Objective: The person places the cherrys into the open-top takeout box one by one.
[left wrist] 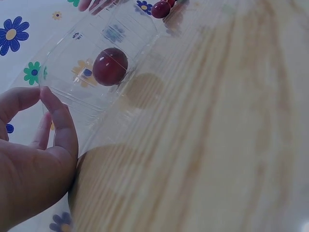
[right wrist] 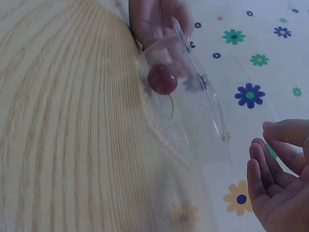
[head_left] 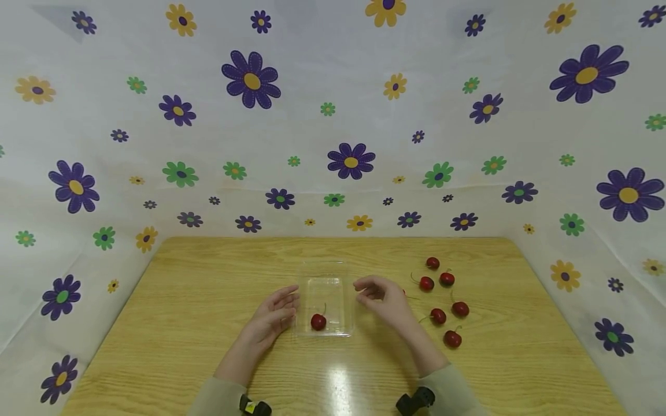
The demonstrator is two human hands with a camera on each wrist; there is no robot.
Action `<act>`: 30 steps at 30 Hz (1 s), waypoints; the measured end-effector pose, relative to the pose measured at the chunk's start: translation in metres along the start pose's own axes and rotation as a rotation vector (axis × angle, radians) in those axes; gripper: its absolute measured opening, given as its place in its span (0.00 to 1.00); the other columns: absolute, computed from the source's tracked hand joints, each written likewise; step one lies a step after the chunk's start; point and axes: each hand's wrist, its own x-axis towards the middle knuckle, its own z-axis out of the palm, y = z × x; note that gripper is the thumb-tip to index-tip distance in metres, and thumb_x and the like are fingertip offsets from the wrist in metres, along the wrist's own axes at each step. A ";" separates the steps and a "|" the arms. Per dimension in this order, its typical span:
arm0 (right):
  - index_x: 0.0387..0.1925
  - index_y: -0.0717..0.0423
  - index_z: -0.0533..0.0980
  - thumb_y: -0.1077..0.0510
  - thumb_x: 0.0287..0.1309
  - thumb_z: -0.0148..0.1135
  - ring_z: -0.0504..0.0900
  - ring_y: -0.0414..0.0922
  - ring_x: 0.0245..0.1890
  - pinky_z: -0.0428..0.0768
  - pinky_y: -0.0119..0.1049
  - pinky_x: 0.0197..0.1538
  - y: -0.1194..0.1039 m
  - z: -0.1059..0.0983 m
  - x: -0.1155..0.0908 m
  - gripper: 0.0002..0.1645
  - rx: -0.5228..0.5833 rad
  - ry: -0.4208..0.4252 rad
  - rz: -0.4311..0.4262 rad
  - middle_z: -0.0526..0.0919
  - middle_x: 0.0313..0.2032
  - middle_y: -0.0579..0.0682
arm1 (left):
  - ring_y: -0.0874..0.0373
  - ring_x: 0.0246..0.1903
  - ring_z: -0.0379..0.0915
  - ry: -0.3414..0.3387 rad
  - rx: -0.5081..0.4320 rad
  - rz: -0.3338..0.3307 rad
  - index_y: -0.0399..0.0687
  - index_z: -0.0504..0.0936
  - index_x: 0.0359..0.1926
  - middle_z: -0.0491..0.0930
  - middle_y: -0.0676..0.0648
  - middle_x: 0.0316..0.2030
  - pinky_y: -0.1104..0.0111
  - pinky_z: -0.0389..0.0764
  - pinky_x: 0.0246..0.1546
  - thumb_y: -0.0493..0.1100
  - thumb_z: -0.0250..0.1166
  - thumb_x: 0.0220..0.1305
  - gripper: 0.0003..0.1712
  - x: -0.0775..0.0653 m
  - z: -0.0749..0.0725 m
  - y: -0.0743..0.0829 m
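Note:
A clear plastic box [head_left: 325,271] stands on the table with one dark red cherry [head_left: 318,322] inside, near its front left, its stem pointing up. On the left side my left hand [head_left: 270,320] holds the box; in the left wrist view, thumb and a fingertip [left wrist: 47,94] meet at its rim. My right hand [head_left: 387,300] hovers just off the box's right side. Its fingers are loosely bent with nothing between them, and the right wrist view shows a gap from hand [right wrist: 282,181] to box [right wrist: 193,130].
Several loose cherries [head_left: 439,316] with stems lie on the wooden table [head_left: 208,277] to the right of my right hand, one partly hidden behind it. A white flower-print cloth [head_left: 302,127] walls in the table at the back and both sides.

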 end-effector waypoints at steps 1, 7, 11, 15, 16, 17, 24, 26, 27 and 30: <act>0.50 0.64 0.85 0.69 0.64 0.71 0.85 0.40 0.42 0.84 0.29 0.50 0.001 -0.002 0.000 0.13 -0.004 0.007 0.005 0.90 0.48 0.59 | 0.65 0.53 0.75 -0.001 -0.002 0.001 0.32 0.57 0.80 0.73 0.54 0.59 0.77 0.81 0.47 0.26 0.56 0.72 0.38 0.000 0.000 0.000; 0.50 0.65 0.84 0.68 0.65 0.70 0.84 0.36 0.42 0.83 0.27 0.50 0.006 -0.017 -0.003 0.13 -0.003 0.032 0.023 0.89 0.50 0.62 | 0.66 0.53 0.75 -0.015 -0.004 0.013 0.33 0.59 0.80 0.74 0.54 0.58 0.77 0.81 0.47 0.27 0.57 0.73 0.37 0.000 -0.001 0.000; 0.52 0.66 0.83 0.67 0.67 0.68 0.84 0.38 0.44 0.82 0.27 0.51 0.008 -0.028 -0.005 0.14 -0.007 0.038 0.044 0.88 0.52 0.63 | 0.66 0.53 0.75 -0.007 -0.003 0.007 0.33 0.59 0.80 0.74 0.54 0.58 0.77 0.81 0.47 0.26 0.56 0.73 0.37 0.001 -0.001 -0.002; 0.53 0.63 0.84 0.66 0.67 0.69 0.85 0.40 0.44 0.81 0.26 0.51 0.010 -0.038 -0.008 0.14 -0.035 0.064 0.080 0.88 0.52 0.60 | 0.66 0.53 0.75 -0.001 -0.004 0.006 0.33 0.58 0.80 0.74 0.54 0.58 0.77 0.81 0.47 0.25 0.56 0.72 0.37 0.001 -0.001 -0.002; 0.53 0.63 0.84 0.65 0.67 0.69 0.85 0.40 0.44 0.82 0.26 0.51 0.011 -0.040 -0.008 0.14 -0.042 0.071 0.087 0.89 0.52 0.60 | 0.66 0.53 0.75 -0.001 -0.005 0.006 0.34 0.59 0.79 0.74 0.54 0.58 0.77 0.81 0.47 0.25 0.56 0.72 0.37 0.001 -0.001 -0.002; 0.52 0.62 0.84 0.65 0.67 0.69 0.85 0.40 0.44 0.82 0.26 0.51 0.012 -0.043 -0.009 0.13 -0.048 0.077 0.091 0.89 0.52 0.60 | 0.66 0.53 0.75 -0.001 -0.005 0.006 0.34 0.59 0.79 0.74 0.54 0.58 0.77 0.81 0.47 0.25 0.56 0.72 0.37 0.001 -0.001 -0.002; 0.53 0.66 0.84 0.67 0.67 0.69 0.84 0.34 0.43 0.82 0.24 0.51 0.022 -0.058 -0.014 0.14 -0.051 0.117 0.077 0.88 0.51 0.63 | 0.66 0.52 0.75 0.009 -0.016 0.006 0.34 0.60 0.79 0.75 0.54 0.57 0.77 0.81 0.45 0.25 0.56 0.71 0.37 0.000 0.000 -0.002; 0.53 0.66 0.84 0.66 0.68 0.69 0.84 0.32 0.43 0.82 0.23 0.51 0.023 -0.063 -0.017 0.14 -0.047 0.124 0.082 0.88 0.51 0.64 | 0.65 0.52 0.75 0.014 -0.021 0.003 0.34 0.60 0.79 0.75 0.54 0.57 0.77 0.81 0.45 0.25 0.56 0.71 0.37 0.000 0.001 -0.002; 0.54 0.66 0.83 0.66 0.68 0.69 0.84 0.32 0.43 0.82 0.23 0.51 0.023 -0.066 -0.018 0.15 -0.042 0.129 0.093 0.88 0.51 0.64 | 0.65 0.52 0.75 0.015 -0.024 0.002 0.33 0.60 0.79 0.75 0.54 0.57 0.77 0.81 0.45 0.25 0.56 0.71 0.37 0.000 0.001 -0.001; 0.55 0.65 0.83 0.64 0.69 0.69 0.83 0.32 0.44 0.81 0.22 0.51 0.021 -0.073 -0.023 0.16 -0.052 0.142 0.122 0.88 0.52 0.62 | 0.65 0.52 0.75 0.011 -0.023 0.001 0.33 0.60 0.79 0.75 0.54 0.57 0.77 0.81 0.45 0.25 0.56 0.71 0.37 0.000 0.001 -0.001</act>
